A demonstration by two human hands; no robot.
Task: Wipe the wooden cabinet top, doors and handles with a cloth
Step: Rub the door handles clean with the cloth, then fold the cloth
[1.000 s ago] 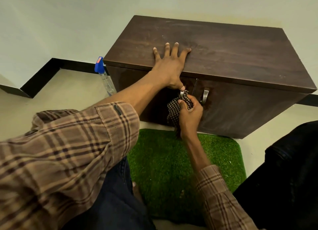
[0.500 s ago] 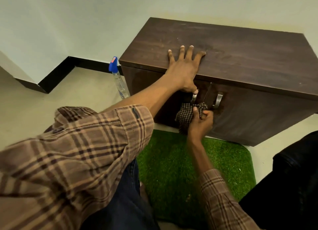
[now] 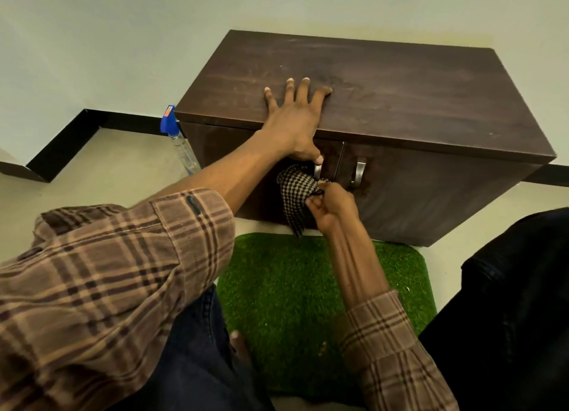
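Now my right fingers (image 3: pixel 311 202) clutch the cloth (image 3: pixel 296 192) against the cabinet's (image 3: pixel 400 81) left handle (image 3: pixel 317 170), left hand (image 3: pixel 294 118) flat on top; the right handle (image 3: pixel 358 173) looks still undone.

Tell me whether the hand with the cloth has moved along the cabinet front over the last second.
Yes. The right hand gripping the checked cloth has dropped: it was level with the left door handle, and is now below and to its right.
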